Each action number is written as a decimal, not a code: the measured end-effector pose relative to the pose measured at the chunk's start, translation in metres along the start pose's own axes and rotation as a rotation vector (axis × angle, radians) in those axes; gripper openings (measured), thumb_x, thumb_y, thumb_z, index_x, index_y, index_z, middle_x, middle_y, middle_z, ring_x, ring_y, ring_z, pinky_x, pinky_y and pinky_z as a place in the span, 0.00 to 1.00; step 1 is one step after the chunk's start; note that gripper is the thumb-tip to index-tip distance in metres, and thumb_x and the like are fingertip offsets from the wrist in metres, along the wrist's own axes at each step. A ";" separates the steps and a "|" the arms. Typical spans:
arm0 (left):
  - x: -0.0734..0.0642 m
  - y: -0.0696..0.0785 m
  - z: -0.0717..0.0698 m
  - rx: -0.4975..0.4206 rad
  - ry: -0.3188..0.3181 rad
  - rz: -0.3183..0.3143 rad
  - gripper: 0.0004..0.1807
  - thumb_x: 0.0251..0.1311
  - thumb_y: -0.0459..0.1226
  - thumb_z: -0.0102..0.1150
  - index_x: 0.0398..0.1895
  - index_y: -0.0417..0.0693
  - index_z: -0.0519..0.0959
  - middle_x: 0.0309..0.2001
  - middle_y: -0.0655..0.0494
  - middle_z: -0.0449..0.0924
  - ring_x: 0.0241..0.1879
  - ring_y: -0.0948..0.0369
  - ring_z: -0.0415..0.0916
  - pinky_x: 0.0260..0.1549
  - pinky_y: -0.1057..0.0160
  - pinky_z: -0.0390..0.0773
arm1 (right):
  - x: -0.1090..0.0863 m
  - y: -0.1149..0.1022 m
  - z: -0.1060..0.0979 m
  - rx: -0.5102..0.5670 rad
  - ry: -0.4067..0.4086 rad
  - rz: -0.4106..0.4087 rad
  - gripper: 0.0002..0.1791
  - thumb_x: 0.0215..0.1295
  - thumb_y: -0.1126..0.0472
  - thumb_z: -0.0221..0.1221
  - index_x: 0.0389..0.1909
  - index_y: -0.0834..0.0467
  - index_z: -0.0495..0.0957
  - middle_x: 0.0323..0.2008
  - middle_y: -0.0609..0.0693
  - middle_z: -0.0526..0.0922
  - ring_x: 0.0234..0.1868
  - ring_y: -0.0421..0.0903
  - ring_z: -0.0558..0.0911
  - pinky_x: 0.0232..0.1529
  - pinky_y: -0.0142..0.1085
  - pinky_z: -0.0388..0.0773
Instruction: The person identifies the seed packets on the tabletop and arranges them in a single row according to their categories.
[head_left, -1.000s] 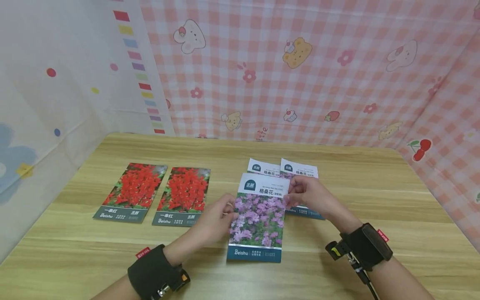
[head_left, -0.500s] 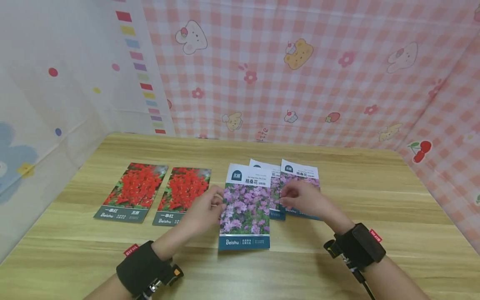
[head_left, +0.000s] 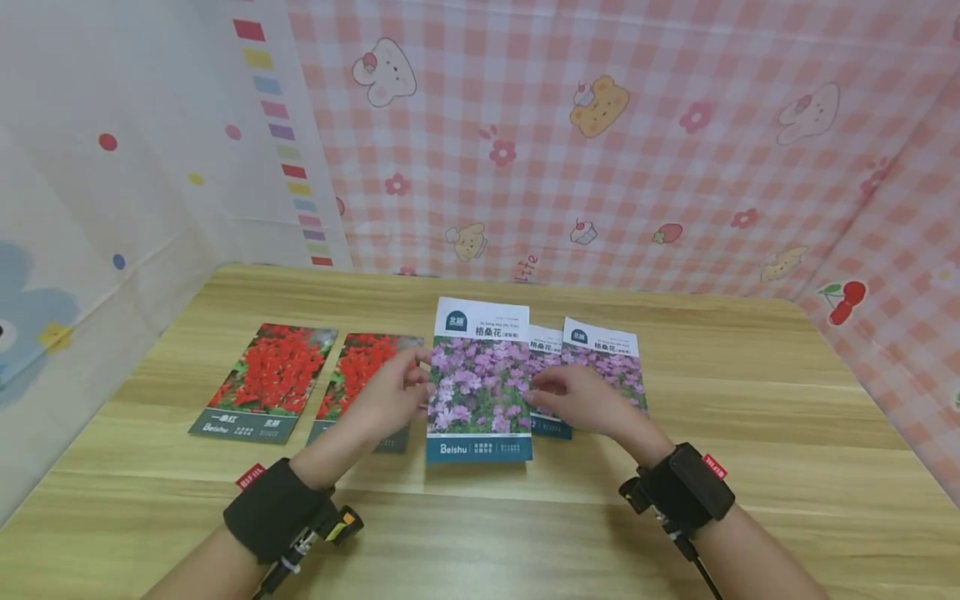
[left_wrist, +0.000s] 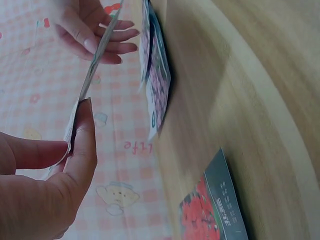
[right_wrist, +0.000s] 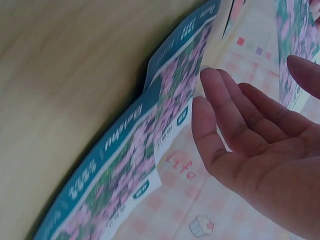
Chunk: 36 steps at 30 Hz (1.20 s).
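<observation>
A seed packet printed with purple flowers is held up off the table. My left hand pinches its left edge between thumb and fingers, as the left wrist view shows. At the packet's right edge is my right hand, its fingers loosely extended and not closed on it; whether the thumb touches the packet I cannot tell. Behind that hand lie two more purple-flower packets, a right one and a partly covered one. Two red-flower packets rest at left, an outer one and an inner one partly hidden by my left hand.
All the packets are on a wood-grain table. A pink checked cloth hangs along its back edge, with a white dotted cloth on the left side. Each wrist wears a black band with a small camera.
The purple-flower packet in my left hand has moved left and up. My right hand let go of its right edge, stayed near the right packet, then came left towards the held packet again.
</observation>
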<state>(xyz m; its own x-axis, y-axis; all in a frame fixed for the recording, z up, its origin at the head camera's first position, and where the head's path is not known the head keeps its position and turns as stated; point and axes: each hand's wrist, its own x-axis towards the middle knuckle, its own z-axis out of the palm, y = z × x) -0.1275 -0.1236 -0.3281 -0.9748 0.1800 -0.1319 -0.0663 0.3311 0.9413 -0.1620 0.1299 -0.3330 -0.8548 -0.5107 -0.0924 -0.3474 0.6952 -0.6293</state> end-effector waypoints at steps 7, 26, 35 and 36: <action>0.008 -0.005 -0.007 -0.009 0.024 -0.021 0.20 0.61 0.24 0.46 0.57 0.39 0.63 0.32 0.50 0.66 0.30 0.59 0.68 0.32 0.57 0.78 | 0.007 -0.007 0.009 0.064 -0.036 -0.039 0.14 0.63 0.58 0.56 0.43 0.64 0.76 0.35 0.52 0.80 0.37 0.47 0.79 0.37 0.40 0.77; 0.022 -0.017 -0.015 0.073 0.055 -0.121 0.20 0.59 0.22 0.46 0.56 0.37 0.64 0.21 0.55 0.59 0.17 0.63 0.57 0.17 0.70 0.62 | 0.019 -0.012 0.029 -0.001 -0.005 -0.005 0.20 0.56 0.61 0.61 0.47 0.68 0.75 0.39 0.57 0.80 0.40 0.51 0.79 0.42 0.41 0.76; 0.026 -0.023 -0.012 0.143 0.060 -0.170 0.23 0.58 0.23 0.49 0.59 0.37 0.64 0.33 0.48 0.69 0.26 0.60 0.69 0.24 0.65 0.75 | 0.013 -0.020 0.038 -0.079 -0.055 -0.032 0.34 0.52 0.58 0.65 0.59 0.68 0.66 0.59 0.62 0.67 0.60 0.58 0.66 0.59 0.49 0.63; 0.026 -0.023 -0.011 0.154 0.059 -0.170 0.24 0.58 0.23 0.49 0.59 0.36 0.64 0.36 0.46 0.70 0.28 0.59 0.71 0.25 0.65 0.76 | 0.012 -0.020 0.038 -0.088 -0.071 -0.037 0.36 0.51 0.57 0.66 0.60 0.67 0.65 0.61 0.62 0.64 0.62 0.58 0.64 0.60 0.50 0.61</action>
<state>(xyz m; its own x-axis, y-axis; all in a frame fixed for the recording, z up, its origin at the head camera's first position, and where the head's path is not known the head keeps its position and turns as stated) -0.1536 -0.1370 -0.3493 -0.9635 0.0561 -0.2617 -0.2017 0.4905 0.8478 -0.1507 0.0901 -0.3511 -0.8122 -0.5694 -0.1271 -0.4133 0.7153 -0.5634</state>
